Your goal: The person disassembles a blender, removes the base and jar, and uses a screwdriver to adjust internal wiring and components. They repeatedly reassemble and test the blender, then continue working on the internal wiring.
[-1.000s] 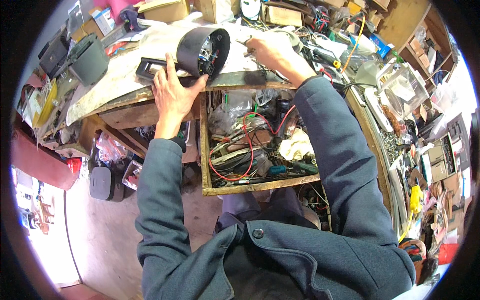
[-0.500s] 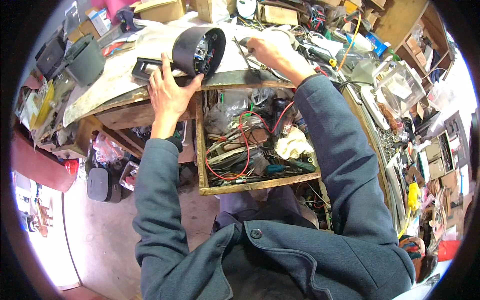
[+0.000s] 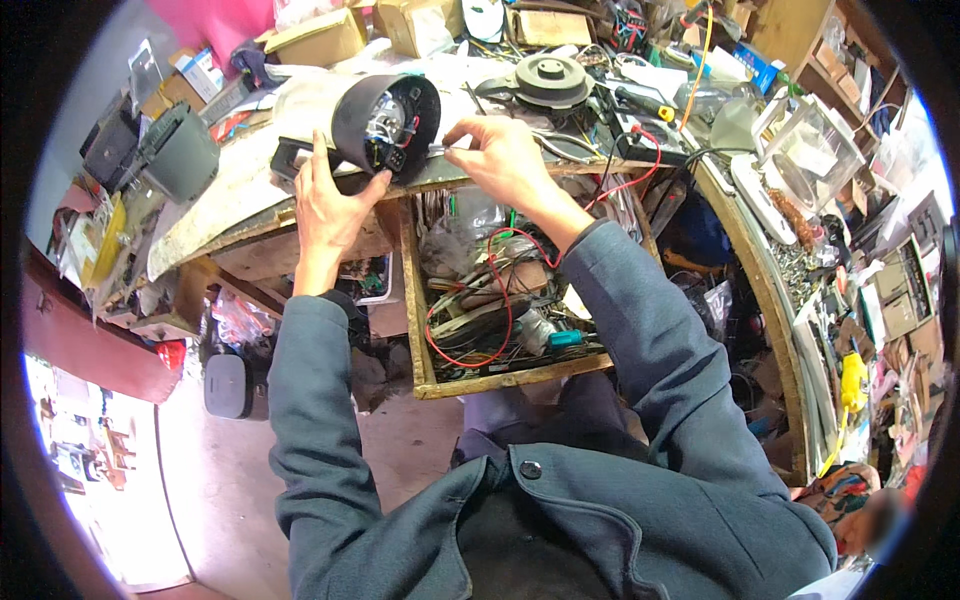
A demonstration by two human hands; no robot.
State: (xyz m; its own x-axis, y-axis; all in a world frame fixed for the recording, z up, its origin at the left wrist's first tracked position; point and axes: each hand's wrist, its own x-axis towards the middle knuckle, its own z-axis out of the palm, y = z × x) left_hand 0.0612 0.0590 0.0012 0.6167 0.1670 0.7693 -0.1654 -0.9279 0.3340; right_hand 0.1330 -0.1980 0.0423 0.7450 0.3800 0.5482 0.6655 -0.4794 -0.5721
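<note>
A black cylindrical appliance housing (image 3: 343,128) lies on its side on the workbench, its open end turned toward the right and showing wires and small parts inside. My left hand (image 3: 328,215) grips it from the near side, thumb at the lower rim and fingers along the handle-like part (image 3: 288,158). Just right of the opening, my right hand (image 3: 505,165) is closed in a pinch. A thin pale piece shows between its fingertips and the housing, too small to name. Behind the right hand lies a round grey disc-shaped part (image 3: 549,80).
Below the bench edge an open wooden drawer (image 3: 515,380) holds tools, plastic bags and a looped red wire (image 3: 511,315). A yellow-and-black screwdriver (image 3: 645,103) lies to the right. Cardboard boxes (image 3: 318,38) line the back. A grey bin (image 3: 182,160) stands at left.
My right hand has moved left and nearer, from beside the round disc to the housing's open end. The disc now shows fully. The housing has turned slightly, showing more of its inside.
</note>
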